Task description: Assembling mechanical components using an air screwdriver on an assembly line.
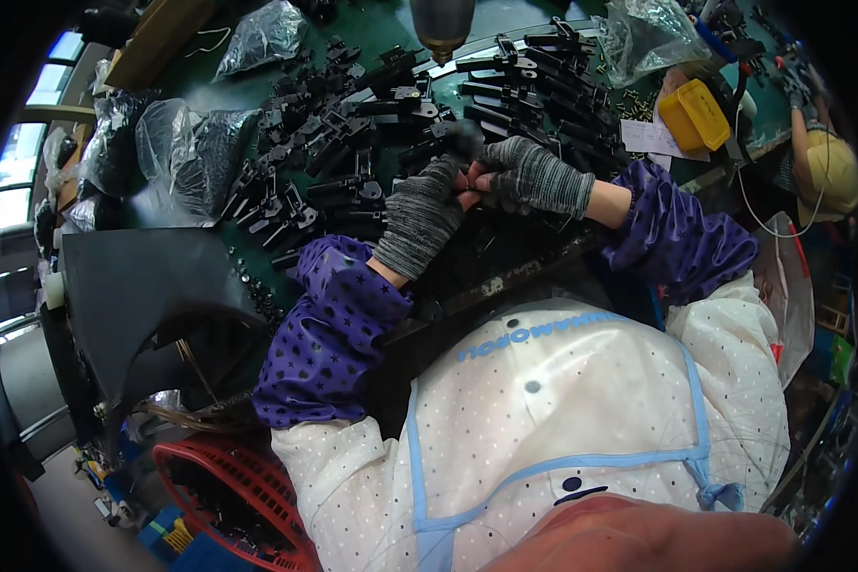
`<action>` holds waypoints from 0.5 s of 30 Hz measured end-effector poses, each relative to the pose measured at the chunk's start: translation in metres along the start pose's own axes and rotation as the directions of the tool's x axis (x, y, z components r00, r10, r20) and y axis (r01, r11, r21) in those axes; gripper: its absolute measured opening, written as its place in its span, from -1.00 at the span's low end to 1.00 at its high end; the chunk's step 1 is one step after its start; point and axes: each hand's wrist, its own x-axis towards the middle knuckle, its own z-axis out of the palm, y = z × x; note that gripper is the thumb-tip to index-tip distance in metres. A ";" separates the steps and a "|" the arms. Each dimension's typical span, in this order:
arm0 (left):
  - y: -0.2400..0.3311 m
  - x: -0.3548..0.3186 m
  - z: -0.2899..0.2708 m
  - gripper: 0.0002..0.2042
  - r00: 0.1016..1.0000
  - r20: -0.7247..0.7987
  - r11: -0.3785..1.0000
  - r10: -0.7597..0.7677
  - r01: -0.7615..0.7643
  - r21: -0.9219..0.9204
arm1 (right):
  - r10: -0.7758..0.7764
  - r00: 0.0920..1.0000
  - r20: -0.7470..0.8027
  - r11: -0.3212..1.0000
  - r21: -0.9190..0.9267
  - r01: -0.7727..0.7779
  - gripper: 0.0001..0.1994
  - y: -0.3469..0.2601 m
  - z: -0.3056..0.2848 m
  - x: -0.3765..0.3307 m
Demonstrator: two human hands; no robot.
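My left hand [421, 212] and my right hand [527, 174] both wear grey knit gloves with bare fingertips and purple sleeve covers. The fingertips meet over the workbench, pinching a small dark part [474, 185] between them; it is too small to make out. Rows of black plastic and metal parts [353, 153] lie on the green bench [381, 29] just beyond my hands. A hanging power screwdriver [442, 27] points down above them.
Clear plastic bags of dark parts [195, 157] lie at the left, another bag [643, 33] at the back right. A yellow box [696, 114] sits at the right. A large black moulded piece [143, 286] and a red basket [238, 496] are at lower left. Another person [824, 157] works far right.
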 end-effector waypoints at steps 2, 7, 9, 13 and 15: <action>0.001 -0.003 0.000 -0.79 1.000 -0.013 1.000 -0.007 0.007 -0.009 | -0.012 1.000 0.026 1.000 -0.003 0.012 -0.87 -0.001 -0.001 0.001; -0.004 -0.003 0.002 -0.80 0.997 -0.053 0.995 0.061 -0.064 -0.074 | -0.532 0.839 -0.116 0.589 -0.762 0.268 -0.77 -0.004 0.007 0.004; -0.003 -0.005 0.000 -0.81 0.996 -0.061 0.995 0.058 -0.063 -0.082 | -0.683 0.712 -0.165 0.507 -0.808 0.299 -0.55 -0.021 -0.011 -0.001; -0.004 0.000 0.009 -0.80 0.995 -0.064 0.988 0.077 -0.084 -0.129 | -0.847 0.491 -0.204 0.498 -0.627 0.599 -0.49 -0.048 -0.068 0.055; -0.005 -0.002 0.007 -0.80 0.994 -0.075 0.989 0.077 -0.086 -0.123 | -0.997 -0.006 -0.071 0.020 -0.369 0.929 -0.47 -0.123 -0.042 0.058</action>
